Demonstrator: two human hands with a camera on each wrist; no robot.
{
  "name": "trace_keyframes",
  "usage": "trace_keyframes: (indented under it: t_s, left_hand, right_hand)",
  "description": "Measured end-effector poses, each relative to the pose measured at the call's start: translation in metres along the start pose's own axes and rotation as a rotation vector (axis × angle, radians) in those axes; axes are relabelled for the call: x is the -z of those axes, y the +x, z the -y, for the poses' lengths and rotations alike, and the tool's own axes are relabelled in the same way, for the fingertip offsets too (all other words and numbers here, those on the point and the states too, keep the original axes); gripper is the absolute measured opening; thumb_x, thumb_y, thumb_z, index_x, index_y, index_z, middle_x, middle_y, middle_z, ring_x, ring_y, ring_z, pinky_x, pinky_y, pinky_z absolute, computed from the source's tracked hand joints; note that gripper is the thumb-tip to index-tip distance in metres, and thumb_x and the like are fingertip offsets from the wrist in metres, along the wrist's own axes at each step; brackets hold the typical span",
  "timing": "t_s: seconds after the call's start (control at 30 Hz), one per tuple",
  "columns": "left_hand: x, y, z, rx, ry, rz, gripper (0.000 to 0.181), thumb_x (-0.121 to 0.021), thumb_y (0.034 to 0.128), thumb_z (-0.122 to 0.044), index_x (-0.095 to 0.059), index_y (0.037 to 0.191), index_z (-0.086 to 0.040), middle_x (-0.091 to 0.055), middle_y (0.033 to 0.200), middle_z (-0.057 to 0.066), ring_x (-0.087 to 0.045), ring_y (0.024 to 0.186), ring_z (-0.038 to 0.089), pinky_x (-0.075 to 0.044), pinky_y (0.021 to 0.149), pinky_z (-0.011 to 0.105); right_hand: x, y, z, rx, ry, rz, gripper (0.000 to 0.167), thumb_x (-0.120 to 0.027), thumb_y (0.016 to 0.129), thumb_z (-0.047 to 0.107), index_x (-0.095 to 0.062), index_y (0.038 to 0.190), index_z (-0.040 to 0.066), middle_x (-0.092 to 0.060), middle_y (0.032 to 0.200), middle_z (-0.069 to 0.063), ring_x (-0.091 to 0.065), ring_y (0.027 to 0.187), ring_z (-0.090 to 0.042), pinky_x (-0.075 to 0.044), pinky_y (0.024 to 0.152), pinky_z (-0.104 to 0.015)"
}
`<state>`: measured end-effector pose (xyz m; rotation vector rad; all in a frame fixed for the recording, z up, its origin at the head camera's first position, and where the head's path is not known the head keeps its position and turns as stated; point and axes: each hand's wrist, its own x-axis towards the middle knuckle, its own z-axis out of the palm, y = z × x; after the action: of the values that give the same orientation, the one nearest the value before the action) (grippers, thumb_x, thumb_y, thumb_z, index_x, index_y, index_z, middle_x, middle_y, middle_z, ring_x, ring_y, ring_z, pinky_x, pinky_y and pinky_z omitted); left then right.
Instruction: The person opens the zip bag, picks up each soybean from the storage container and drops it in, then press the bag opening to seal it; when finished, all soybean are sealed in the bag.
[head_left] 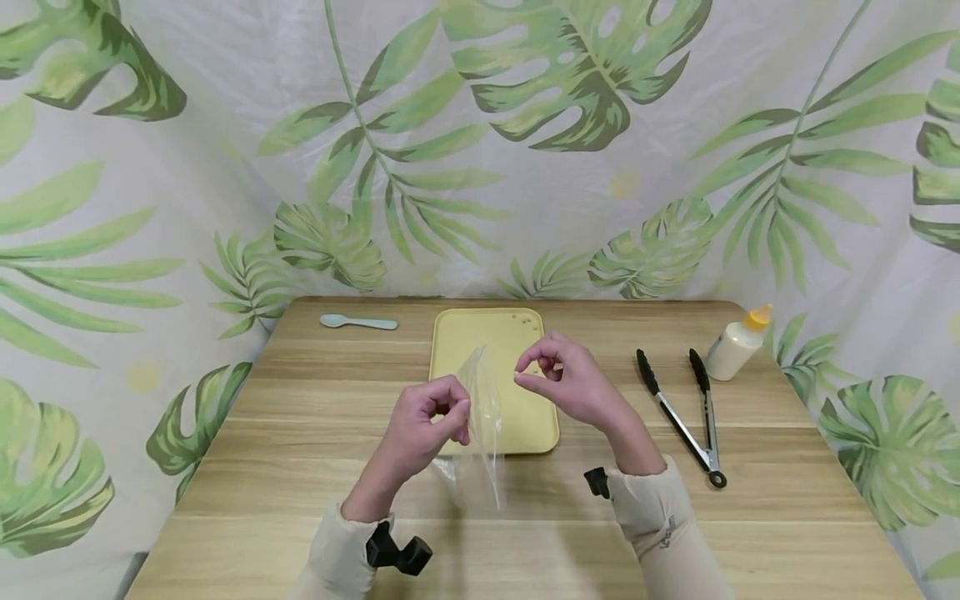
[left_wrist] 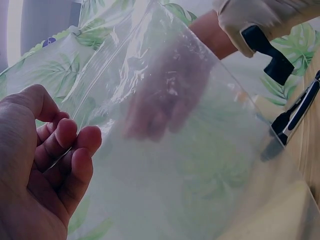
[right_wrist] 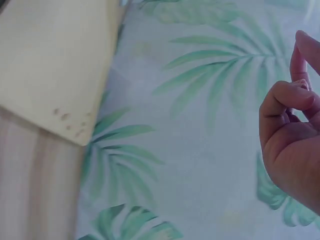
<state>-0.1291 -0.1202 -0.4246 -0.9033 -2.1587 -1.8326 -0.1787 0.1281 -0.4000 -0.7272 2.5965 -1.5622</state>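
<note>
Beige sleeves (head_left: 333,546) with black plastic wrist mounts (head_left: 397,552) sit closest in the head view; past them, the left hand (head_left: 420,425) pinches the edge of a clear, glossy plastic bag (head_left: 486,408). Bag hangs over the near half of a pale-yellow, round-cornered rectangular board (head_left: 528,429) on the wood-grain table (head_left: 300,467). Right hand (head_left: 573,383) is just beside the bag, apart from it, thumb and index drawn together, nothing visible in them. Silver tongs with black tips (head_left: 682,427) lie spread to the right, well off the work. Left wrist view: thumb and curled fingers grip the film, a ridged line, likely a zip, running up from them; right hand shows blurred through the plastic. My read: step is getting the bag's two layers apart. Keep the left pinch on one layer only, just at the lip, then take the other with the right fingertips. Rub the layers sideways if they cling; pull evenly, since a hard tug could stretch thin film. Right wrist view: fingers curled, thumb and index tips about meeting, no film visible there; board corner with small dark marks beyond. Can't tell whether the mouth is unsealed; check that first.
</note>
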Motion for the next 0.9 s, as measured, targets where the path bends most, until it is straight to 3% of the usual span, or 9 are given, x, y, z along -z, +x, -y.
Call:
trace_keyframes:
  t_s: [0.3, 0.47, 0.9]
  left_hand:
    - [0.0, -0.001, 0.001, -0.004, -0.004, 0.005, 0.022, -0.057, 0.096, 0.007, -0.06, 0.079, -0.007, -0.058, 0.057, 0.008, -0.063, 0.051, 0.012, -0.055, 0.05, 0.031]
    - [0.0, 0.0, 0.0, 0.002, 0.005, 0.004, 0.022, -0.058, 0.096, 0.007, -0.06, 0.078, -0.006, -0.058, 0.056, 0.008, -0.064, 0.051, 0.012, -0.055, 0.051, 0.03]
    - [-0.001, 0.001, 0.0, -0.015, -0.005, 0.008, 0.02, -0.058, 0.0956, 0.007, -0.062, 0.08, -0.004, -0.06, 0.057, 0.009, -0.064, 0.051, 0.015, -0.055, 0.053, 0.028]
  right_hand:
    - [-0.01, -0.009, 0.032, 0.178, -0.045, 0.045, 0.012, -0.083, 0.087, 0.009, -0.074, 0.092, 0.015, -0.048, 0.079, -0.005, -0.045, 0.068, -0.012, -0.039, 0.059, -0.018]
    - [-0.018, -0.012, 0.042, 0.18, -0.072, 0.074, 0.011, -0.082, 0.087, 0.01, -0.074, 0.091, 0.015, -0.047, 0.081, 0.003, -0.044, 0.067, -0.01, -0.039, 0.059, -0.019]
    - [-0.032, -0.013, 0.049, 0.182, -0.158, 0.102, 0.008, -0.082, 0.088, 0.014, -0.075, 0.092, 0.017, -0.048, 0.082, 0.004, -0.043, 0.065, -0.008, -0.039, 0.06, -0.021]
